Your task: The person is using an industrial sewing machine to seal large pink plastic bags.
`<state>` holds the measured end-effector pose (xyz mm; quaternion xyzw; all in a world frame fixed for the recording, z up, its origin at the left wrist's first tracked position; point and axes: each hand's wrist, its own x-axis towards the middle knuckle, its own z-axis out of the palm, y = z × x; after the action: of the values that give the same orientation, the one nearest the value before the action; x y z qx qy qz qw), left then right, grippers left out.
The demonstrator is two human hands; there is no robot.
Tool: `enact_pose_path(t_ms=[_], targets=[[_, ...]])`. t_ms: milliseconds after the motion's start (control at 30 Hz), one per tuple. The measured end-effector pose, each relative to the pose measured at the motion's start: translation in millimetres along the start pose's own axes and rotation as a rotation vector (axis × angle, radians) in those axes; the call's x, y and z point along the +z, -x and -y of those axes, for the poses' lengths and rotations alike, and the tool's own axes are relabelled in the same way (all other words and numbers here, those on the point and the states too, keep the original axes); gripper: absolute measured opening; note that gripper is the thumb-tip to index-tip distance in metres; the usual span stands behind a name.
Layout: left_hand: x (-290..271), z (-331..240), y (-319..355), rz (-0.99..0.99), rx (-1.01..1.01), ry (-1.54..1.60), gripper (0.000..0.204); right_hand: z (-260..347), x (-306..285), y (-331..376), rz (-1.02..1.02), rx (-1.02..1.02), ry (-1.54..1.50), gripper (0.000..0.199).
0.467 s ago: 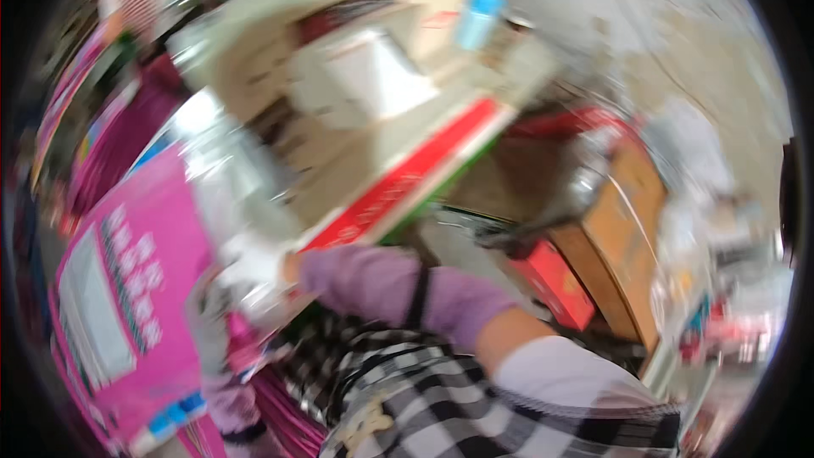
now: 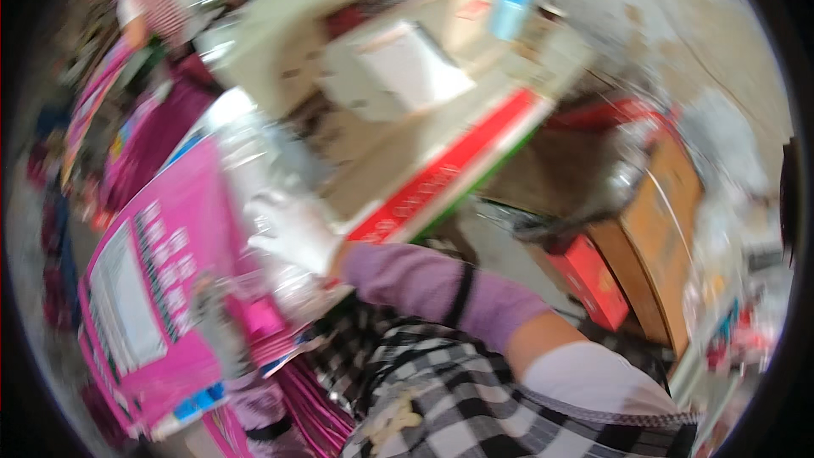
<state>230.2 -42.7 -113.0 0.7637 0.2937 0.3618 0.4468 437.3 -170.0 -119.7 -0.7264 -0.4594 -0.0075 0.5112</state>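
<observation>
Bright, even light, heavy motion blur smearing everything, nothing sharp, glare on clear plastic wrap [image 2: 254, 161], fisheye bending into a black rim.

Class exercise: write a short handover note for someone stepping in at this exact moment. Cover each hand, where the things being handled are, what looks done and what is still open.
Right hand: white-gloved, purple sleeve, reaching across the body and resting on the clear plastic wrap at the top of the pink printed package. The picture is too blurred to tell whether the fingers are closed on it.
Left hand: not clearly in view.
Things: the pink package lies tilted at lower left, beside the beige worktable, whose edge is red. More pink packages are stacked further left.
Done: the package is off the stack and under the hand.
Left: whatever is to be done with the package; nothing here shows it finished.
</observation>
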Motion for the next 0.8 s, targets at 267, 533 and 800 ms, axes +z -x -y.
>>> enact_pose_path(t_ms=[267,533,800], targets=[[40.9,-6.4,-1.1,0.011,-0.312,0.377,0.023,65.3,44.7,15.3,0.257,0.299,-0.781,0.011],[-16.3,-31.8,-28.1,0.392,-0.748,-0.124,0.04,43.0,34.7,36.3,0.56,-0.032,-0.463,0.023],[-38.4,-56.2,-14.3,0.681,-0.542,-0.268,0.018,43.2,32.7,32.2,0.779,-0.239,-0.751,0.027]])
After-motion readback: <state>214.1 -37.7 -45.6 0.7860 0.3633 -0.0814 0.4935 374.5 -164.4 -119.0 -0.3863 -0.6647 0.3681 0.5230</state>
